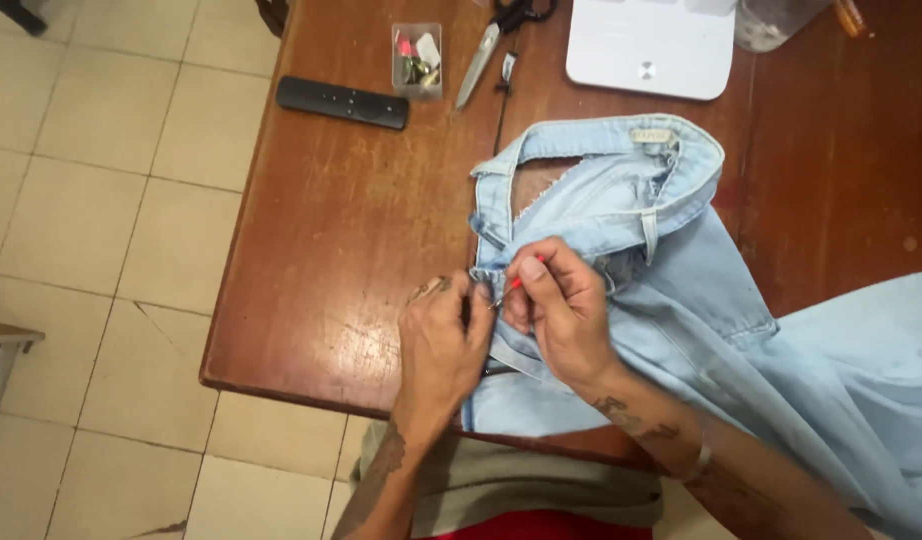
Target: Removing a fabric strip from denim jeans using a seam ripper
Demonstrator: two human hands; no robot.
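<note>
- The pale blue denim jeans (681, 300) lie on the brown wooden counter (351, 230), filling the centre and right of the frame, waistband uppermost.
- The left hand (439, 350) is closed, pinching the denim's edge at mid-frame.
- The right hand (561, 305) is closed around a small red-handled tool (516, 283), its tip at the same edge, just beside the left fingers.
- At the upper left of the counter lie a black remote control (342, 102), a clear plastic box (417, 60) and scissors (491, 40); a white flat device (651, 45) lies at upper centre.

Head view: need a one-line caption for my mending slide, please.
Both hands, left hand and right hand, work a small red-handled tool into light blue jeans on a wooden table.
</note>
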